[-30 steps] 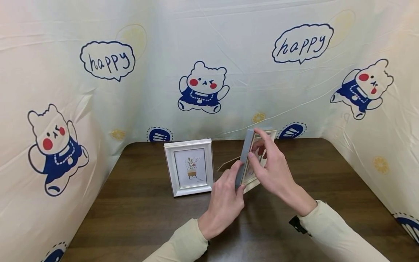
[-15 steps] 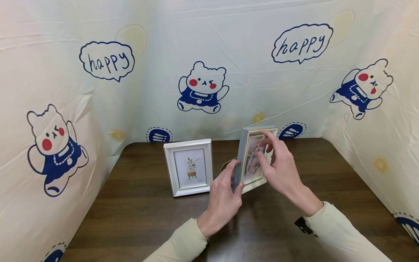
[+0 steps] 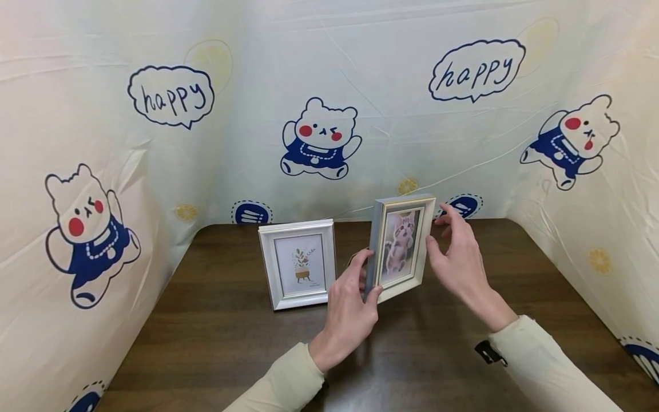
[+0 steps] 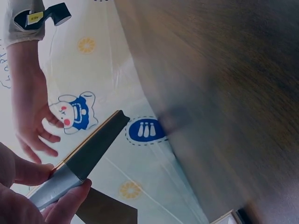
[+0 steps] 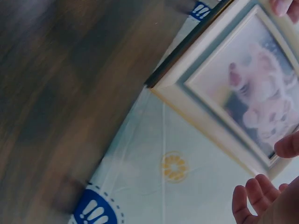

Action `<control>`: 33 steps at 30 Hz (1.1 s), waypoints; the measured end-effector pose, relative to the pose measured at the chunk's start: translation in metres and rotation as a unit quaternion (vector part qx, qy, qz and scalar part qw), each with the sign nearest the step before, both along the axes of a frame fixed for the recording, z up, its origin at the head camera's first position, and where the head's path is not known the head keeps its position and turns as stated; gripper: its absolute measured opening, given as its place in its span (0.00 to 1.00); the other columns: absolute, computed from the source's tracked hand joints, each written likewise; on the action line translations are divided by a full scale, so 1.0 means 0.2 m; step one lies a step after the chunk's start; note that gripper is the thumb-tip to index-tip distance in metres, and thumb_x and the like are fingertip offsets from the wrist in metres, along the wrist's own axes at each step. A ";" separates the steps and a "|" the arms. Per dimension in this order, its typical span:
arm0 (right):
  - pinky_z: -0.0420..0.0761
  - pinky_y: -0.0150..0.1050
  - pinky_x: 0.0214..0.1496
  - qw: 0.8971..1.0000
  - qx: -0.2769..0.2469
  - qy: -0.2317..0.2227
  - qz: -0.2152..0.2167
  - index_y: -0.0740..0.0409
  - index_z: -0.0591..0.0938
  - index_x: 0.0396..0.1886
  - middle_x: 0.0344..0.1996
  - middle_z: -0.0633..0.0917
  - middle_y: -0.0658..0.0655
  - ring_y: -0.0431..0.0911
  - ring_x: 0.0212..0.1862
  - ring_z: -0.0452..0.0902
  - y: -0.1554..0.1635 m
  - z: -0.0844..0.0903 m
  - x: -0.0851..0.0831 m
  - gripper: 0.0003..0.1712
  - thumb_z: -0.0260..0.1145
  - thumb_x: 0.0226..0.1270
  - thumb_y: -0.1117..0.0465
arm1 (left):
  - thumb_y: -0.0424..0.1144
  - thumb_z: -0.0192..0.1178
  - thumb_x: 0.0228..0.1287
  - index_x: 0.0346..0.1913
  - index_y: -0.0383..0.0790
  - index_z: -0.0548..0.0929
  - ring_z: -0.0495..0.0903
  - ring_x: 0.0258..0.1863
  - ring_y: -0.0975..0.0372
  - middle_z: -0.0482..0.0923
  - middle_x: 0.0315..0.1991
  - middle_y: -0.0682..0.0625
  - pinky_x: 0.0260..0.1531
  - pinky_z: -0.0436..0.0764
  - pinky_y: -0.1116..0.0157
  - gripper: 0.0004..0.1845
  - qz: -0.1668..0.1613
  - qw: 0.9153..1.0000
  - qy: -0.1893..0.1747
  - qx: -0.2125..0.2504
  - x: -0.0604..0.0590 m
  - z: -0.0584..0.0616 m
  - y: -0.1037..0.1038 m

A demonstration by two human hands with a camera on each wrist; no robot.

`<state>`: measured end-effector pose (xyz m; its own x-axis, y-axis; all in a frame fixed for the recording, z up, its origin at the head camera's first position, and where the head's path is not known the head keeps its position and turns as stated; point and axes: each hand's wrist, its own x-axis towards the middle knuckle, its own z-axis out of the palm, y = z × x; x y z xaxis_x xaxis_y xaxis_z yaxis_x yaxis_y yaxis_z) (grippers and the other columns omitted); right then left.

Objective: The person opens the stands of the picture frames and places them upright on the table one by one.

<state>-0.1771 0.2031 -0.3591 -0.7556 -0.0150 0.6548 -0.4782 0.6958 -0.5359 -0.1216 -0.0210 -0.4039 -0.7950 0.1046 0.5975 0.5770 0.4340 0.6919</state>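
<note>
Setting: dark wooden table [image 3: 216, 337], walled by a bear-print cloth backdrop [image 3: 319, 74].
Item: cat photo frame [image 3: 403, 246], upright near the table's middle, turned slightly left.
Left hand [image 3: 350, 312]: fingers and thumb pinch the frame's lower left edge.
Right hand [image 3: 460, 260]: fingers straight, at the frame's right edge; contact unclear.
Neighbour: white plant-print frame [image 3: 298, 263], standing just left.
Progress: frame stands, judged not yet released.

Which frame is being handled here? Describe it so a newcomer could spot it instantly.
On the dark wooden table, right of the white plant-print frame, stands the kitten frame. The left hand grips its grey edge. Only it shows a kitten inside gold trim.
</note>
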 end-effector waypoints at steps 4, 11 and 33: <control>0.69 0.50 0.44 0.999 0.011 -0.043 -0.009 0.61 0.64 0.79 0.53 0.81 0.62 0.56 0.48 0.73 0.03 -0.02 -0.02 0.40 0.66 0.69 0.69 | 0.22 0.73 0.58 0.71 0.42 0.72 0.84 0.33 0.63 0.83 0.38 0.48 0.35 0.85 0.66 0.38 -0.004 1.000 -0.003 0.001 0.00 0.00 0.01; 0.74 0.56 0.45 0.994 0.032 -0.104 -0.008 0.56 0.56 0.84 0.54 0.81 0.65 0.58 0.52 0.76 0.07 -0.05 -0.03 0.45 0.65 0.72 0.64 | 0.22 0.73 0.59 0.73 0.45 0.70 0.84 0.32 0.64 0.84 0.38 0.49 0.35 0.84 0.67 0.41 -0.008 1.000 -0.010 -0.003 -0.01 0.00 0.01; 0.73 0.49 0.37 0.992 0.074 -0.101 -0.010 0.60 0.54 0.83 0.41 0.86 0.59 0.55 0.40 0.78 0.14 -0.11 -0.02 0.49 0.67 0.68 0.66 | 0.20 0.69 0.64 0.82 0.52 0.60 0.87 0.39 0.59 0.84 0.47 0.44 0.39 0.85 0.64 0.49 -0.031 0.998 -0.044 -0.036 -0.08 -0.04 -0.01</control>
